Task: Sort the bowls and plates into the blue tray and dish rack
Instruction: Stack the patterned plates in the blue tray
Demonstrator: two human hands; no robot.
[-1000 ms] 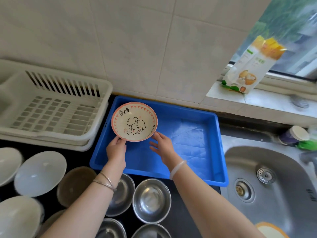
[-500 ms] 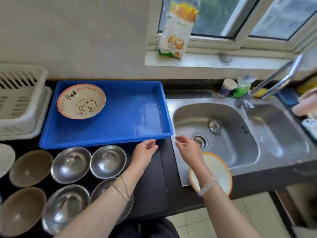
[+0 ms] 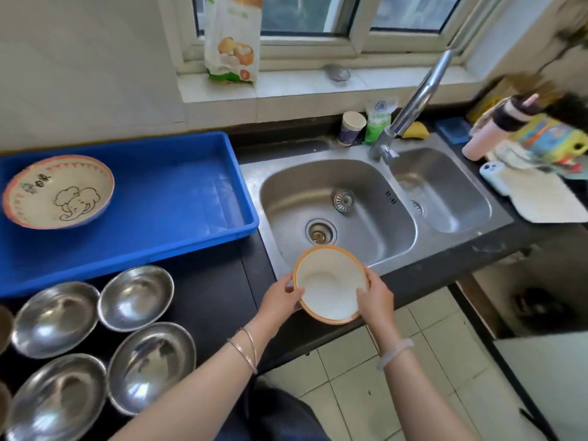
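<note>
Orange-rimmed bowl (image 3: pixel 331 283): head view, lower centre of the frame, over the front edge of the sink (image 3: pixel 337 198). It is held between both hands and tilted so that its white interior faces the camera.

Left hand (image 3: pixel 280 300): clasps the bowl's left rim, thumb on the inner face, the remaining digits behind and out of sight. Right hand (image 3: pixel 375 297): clasps the right rim, thumb laid over the inner edge.

Handling, as a judgement: the bowl appears rigid and glazed, probably ceramic, so it is likely moderately heavy, smooth in the grasp, and breakable if it strikes the steel basin or the counter edge. Opposed grips on the rim, as shown, suit it; whether it is wet cannot be determined.

Blue tray (image 3: pixel 191 249): left of the frame, beside the sink. One elephant-pattern bowl (image 3: pixel 59 192) lies in its far-left part; the rest of the tray floor is bare.

Steel bowls (image 3: pixel 136 297): four stand on the dark counter at lower left, just in front of the tray.

Dish rack: not visible in this view.
</note>
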